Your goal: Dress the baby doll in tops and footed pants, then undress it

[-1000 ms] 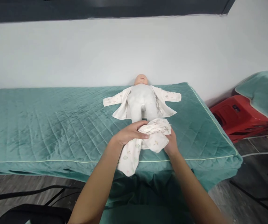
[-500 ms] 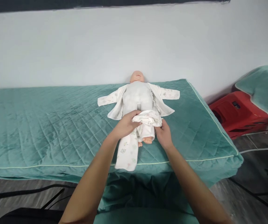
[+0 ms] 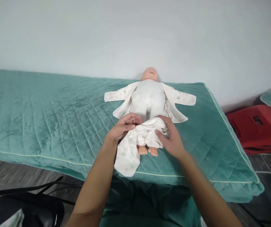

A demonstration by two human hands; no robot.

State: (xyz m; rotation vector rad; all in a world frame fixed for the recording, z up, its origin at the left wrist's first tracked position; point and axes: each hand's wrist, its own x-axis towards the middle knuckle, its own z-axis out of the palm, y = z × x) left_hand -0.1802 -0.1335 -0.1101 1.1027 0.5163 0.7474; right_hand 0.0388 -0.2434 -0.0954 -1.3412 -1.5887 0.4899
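Note:
A baby doll point(image 3: 147, 96) with a pale, soft-looking body lies on its back on the green quilted bed cover. An open white printed baby jacket point(image 3: 185, 97) is on its arms and spread at both sides. White printed baby trousers point(image 3: 149, 130) are bunched over the doll's legs, one trouser leg stretched towards the bed's front edge. Both doll feet point(image 3: 152, 151) stick out below the cloth. My left hand point(image 3: 123, 126) is at the trousers' left side, thumb and fingers apart. On the other side my right hand point(image 3: 172, 137) holds the bunched cloth between thumb and fingers.
The quilted bed point(image 3: 43, 116) stands against a pale wall point(image 3: 78, 37). To the right, a red plastic stool point(image 3: 258, 129) is on the floor. A black seat point(image 3: 31, 205) is at the lower left.
The trousers have moved lower on the legs, and both feet show more fully. My left hand's fingers have loosened from the cloth; my right hand has come up over its right side. The view has shifted.

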